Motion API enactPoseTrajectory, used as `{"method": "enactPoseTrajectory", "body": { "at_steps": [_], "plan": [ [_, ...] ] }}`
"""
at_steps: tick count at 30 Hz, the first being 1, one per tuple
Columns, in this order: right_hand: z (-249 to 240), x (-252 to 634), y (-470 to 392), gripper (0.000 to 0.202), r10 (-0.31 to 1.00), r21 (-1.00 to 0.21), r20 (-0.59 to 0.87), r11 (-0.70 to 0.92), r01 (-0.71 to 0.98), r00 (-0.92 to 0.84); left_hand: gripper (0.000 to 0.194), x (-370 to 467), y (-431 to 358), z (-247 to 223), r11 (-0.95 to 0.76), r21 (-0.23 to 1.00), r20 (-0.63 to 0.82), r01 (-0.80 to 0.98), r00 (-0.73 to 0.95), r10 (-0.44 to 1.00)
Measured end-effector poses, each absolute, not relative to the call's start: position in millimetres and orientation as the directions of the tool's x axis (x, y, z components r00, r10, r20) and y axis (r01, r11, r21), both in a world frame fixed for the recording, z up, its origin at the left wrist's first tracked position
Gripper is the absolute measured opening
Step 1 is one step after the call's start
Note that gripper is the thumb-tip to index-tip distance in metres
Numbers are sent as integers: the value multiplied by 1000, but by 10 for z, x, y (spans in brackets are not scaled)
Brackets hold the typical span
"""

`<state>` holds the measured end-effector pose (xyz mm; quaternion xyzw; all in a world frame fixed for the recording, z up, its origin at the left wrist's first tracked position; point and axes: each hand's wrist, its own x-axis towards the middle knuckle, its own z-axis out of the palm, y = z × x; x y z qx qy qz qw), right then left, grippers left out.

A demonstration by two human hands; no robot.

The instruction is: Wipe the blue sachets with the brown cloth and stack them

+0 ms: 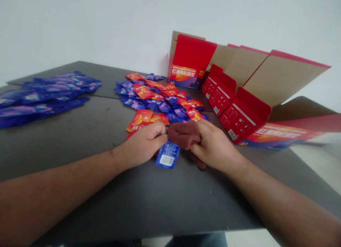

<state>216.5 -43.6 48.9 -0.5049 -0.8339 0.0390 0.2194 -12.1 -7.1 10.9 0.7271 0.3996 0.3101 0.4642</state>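
Between my hands hangs a blue sachet, its barcode side facing me. My left hand is closed, pinching the sachet's upper end between thumb and fingers. A brown cloth is bunched in my right hand, whose fingers are wrapped round it. The cloth meets the top of the sachet, and part of it droops below my right fingers. Just beyond my left hand lie several red-orange sachets. A mixed pile of red and blue sachets spreads behind them.
Long stacks of blue sachets lie at the left on the dark table. Open red cartons stand in a row along the right, flaps raised. The nearest carton reaches the table's right edge. A pale wall rises behind.
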Motion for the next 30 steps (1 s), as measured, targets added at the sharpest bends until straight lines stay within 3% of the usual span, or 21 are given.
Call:
{"method": "enactPoseTrajectory", "body": {
  "at_steps": [5, 10, 12, 18, 24, 30],
  "plan": [
    [495, 2119, -508, 19, 756, -272, 136, 650, 710, -640, 22, -124, -62, 131, -300, 897, 124, 325, 467, 876],
    [486, 2160, -427, 13, 850, -258, 329, 500, 827, -411, 24, -116, -56, 76, -236, 933, 81, 271, 482, 873],
    [468, 2169, -410, 13, 849, -272, 334, 502, 821, -409, 23, -118, -48, 50, -233, 934, 78, 270, 483, 872],
    [468, 2114, -516, 23, 725, -244, 127, 684, 688, -677, 23, -132, -20, 45, -311, 894, 148, 323, 443, 884],
    [460, 2162, -433, 14, 852, -197, 312, 490, 849, -420, 20, -116, -23, -7, -199, 945, 68, 258, 442, 894],
    [437, 2108, -512, 20, 717, -214, 128, 695, 686, -686, 23, -126, -6, -19, -262, 923, 129, 283, 414, 901]
  ]
}}
